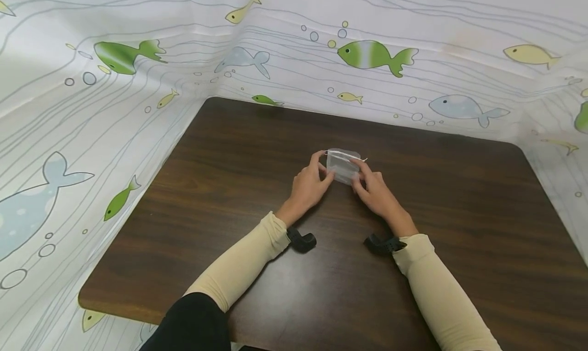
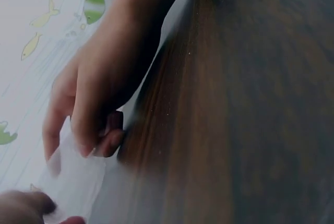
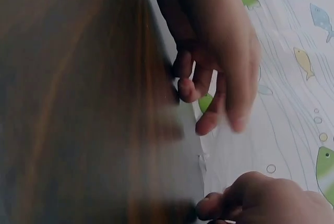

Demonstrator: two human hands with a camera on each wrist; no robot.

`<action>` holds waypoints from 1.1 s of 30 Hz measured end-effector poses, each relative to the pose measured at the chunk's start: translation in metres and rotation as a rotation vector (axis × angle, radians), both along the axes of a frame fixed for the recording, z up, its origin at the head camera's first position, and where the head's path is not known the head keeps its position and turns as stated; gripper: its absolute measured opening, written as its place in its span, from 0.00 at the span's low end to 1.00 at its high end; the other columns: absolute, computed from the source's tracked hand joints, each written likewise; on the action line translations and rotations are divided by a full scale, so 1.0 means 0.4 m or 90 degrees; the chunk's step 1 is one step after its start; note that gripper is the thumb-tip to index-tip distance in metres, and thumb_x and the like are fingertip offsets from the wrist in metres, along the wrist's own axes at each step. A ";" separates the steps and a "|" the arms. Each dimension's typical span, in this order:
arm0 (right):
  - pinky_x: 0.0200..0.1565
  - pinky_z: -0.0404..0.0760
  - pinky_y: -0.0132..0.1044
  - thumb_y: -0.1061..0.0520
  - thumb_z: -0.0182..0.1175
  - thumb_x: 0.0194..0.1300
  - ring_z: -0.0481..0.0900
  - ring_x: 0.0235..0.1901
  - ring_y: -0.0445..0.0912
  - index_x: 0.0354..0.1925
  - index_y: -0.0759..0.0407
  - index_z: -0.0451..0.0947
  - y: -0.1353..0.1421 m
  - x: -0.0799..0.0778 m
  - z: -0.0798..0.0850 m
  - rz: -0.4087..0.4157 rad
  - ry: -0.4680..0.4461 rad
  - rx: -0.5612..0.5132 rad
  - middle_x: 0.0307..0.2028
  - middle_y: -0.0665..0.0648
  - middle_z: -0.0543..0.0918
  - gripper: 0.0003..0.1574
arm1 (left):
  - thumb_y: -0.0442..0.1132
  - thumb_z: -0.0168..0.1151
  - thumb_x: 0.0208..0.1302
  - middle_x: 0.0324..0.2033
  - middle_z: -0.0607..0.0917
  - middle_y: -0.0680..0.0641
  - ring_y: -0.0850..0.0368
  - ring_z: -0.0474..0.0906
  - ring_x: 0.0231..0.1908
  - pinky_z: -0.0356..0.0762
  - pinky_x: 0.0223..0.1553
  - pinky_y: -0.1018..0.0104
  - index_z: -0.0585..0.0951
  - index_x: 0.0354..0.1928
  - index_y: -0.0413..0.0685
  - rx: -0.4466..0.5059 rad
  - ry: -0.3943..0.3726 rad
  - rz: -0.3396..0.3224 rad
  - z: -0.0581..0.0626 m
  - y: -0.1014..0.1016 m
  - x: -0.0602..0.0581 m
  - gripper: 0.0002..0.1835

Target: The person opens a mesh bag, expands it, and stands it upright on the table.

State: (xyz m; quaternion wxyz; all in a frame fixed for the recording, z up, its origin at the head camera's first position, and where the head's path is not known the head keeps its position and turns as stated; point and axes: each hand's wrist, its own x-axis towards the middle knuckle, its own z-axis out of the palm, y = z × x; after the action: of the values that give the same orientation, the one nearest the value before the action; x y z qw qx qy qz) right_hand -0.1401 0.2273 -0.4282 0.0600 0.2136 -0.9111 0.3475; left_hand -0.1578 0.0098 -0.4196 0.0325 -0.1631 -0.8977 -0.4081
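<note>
A small see-through pouch (image 1: pixel 342 163) with short white strings at its upper corners is held up over the middle of the dark wooden table (image 1: pixel 257 152). My left hand (image 1: pixel 310 186) grips its left side, index finger at the upper corner and thumb lower down. On the right side, my right hand (image 1: pixel 376 192) pinches it between thumb and fingers. In the left wrist view the pouch (image 2: pixel 78 174) spans the space between both hands as a pale, blurred sheet. Whether anything lies inside cannot be made out.
White sheeting (image 1: pixel 294 70) printed with fish hangs behind the table and along its sides. A black wrist mount (image 1: pixel 303 240) juts inward from the left wrist, and another mount (image 1: pixel 381 244) from the right. Cream sleeves (image 1: pixel 243 264) cover the forearms.
</note>
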 end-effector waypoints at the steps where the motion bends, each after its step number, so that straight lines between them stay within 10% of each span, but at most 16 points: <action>1: 0.58 0.65 0.57 0.60 0.49 0.80 0.66 0.20 0.41 0.76 0.63 0.59 -0.002 0.002 0.003 -0.010 0.009 0.018 0.20 0.50 0.79 0.31 | 0.45 0.60 0.77 0.44 0.90 0.52 0.59 0.74 0.24 0.69 0.28 0.65 0.66 0.75 0.48 -0.002 0.005 0.000 0.000 0.000 -0.001 0.30; 14: 0.42 0.75 0.55 0.62 0.53 0.73 0.52 0.12 0.41 0.68 0.63 0.73 -0.042 0.019 0.015 -0.162 0.173 0.168 0.12 0.53 0.69 0.26 | 0.39 0.53 0.80 0.15 0.70 0.54 0.62 0.61 0.14 0.55 0.16 0.69 0.73 0.69 0.50 -0.131 0.099 0.050 0.000 0.023 0.004 0.20; 33: 0.41 0.75 0.57 0.63 0.53 0.73 0.58 0.09 0.45 0.66 0.64 0.72 -0.047 0.016 0.000 -0.172 0.147 0.222 0.09 0.54 0.69 0.25 | 0.44 0.60 0.76 0.18 0.80 0.51 0.60 0.69 0.16 0.61 0.17 0.67 0.72 0.70 0.49 -0.247 0.160 0.014 -0.015 0.010 -0.002 0.24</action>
State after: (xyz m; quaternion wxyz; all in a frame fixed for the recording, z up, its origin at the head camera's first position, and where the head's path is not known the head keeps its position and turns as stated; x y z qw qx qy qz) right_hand -0.1335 0.2086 -0.4284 0.1720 0.1352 -0.9647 0.1469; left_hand -0.1584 0.0139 -0.4256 0.1164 -0.2061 -0.9500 -0.2038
